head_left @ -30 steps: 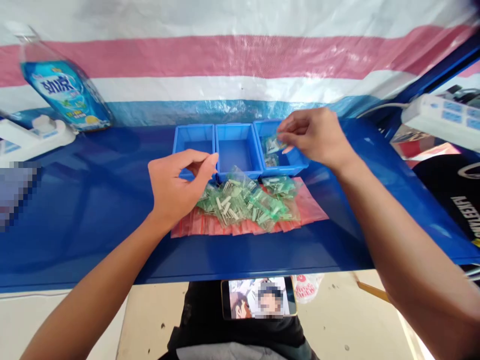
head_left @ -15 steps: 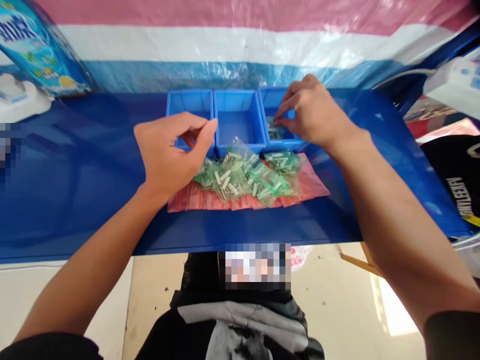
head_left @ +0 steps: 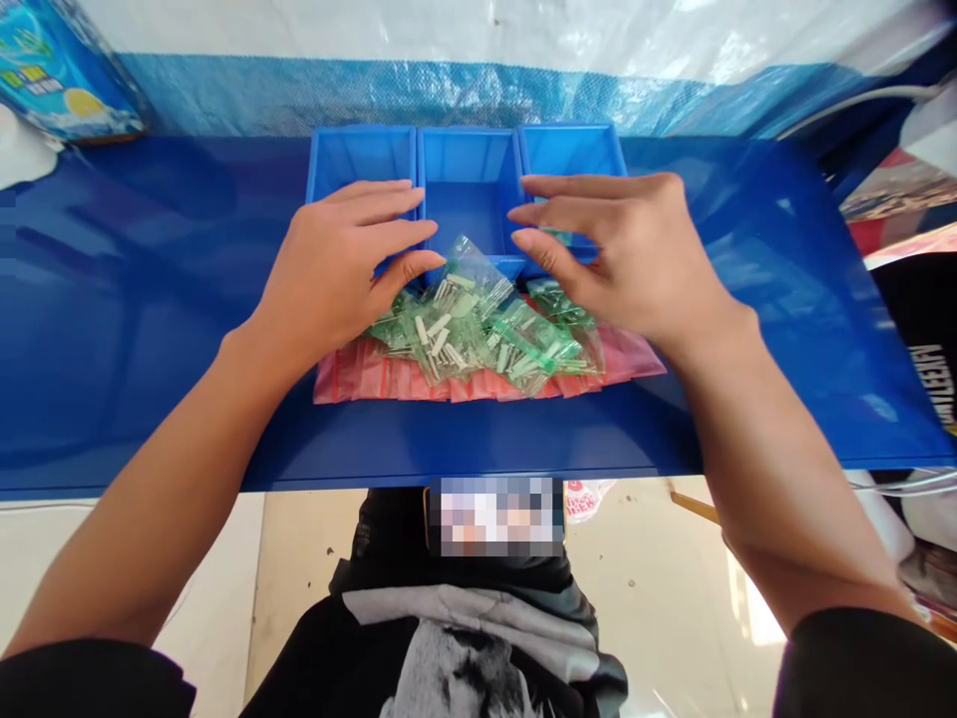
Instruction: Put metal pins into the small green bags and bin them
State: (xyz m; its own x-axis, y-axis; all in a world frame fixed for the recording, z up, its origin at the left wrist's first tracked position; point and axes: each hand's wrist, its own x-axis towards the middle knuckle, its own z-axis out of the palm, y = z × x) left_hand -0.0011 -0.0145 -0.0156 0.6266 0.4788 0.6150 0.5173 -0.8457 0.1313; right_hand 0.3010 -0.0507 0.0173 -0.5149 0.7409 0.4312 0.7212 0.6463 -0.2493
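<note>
Three blue bins stand side by side: the left bin, the middle bin and the right bin. Over the front of the left bin is my left hand, fingers apart and nothing in them. My right hand hovers by the right bin, its fingers spread and holding nothing. Between and below both hands lie several clear green-tinted bags of small white and metal pieces. They rest on a row of red zip bags. The right hand hides much of the right bin's inside.
Everything stands on a blue table against a striped plastic sheet. A blue detergent bag is at the back left. A phone with a blurred screen lies on my lap, below the table's front edge.
My right hand has come out of the right bin, moved left and opened from a pinch. My left hand has spread its fingers. The view has tilted down a little.
</note>
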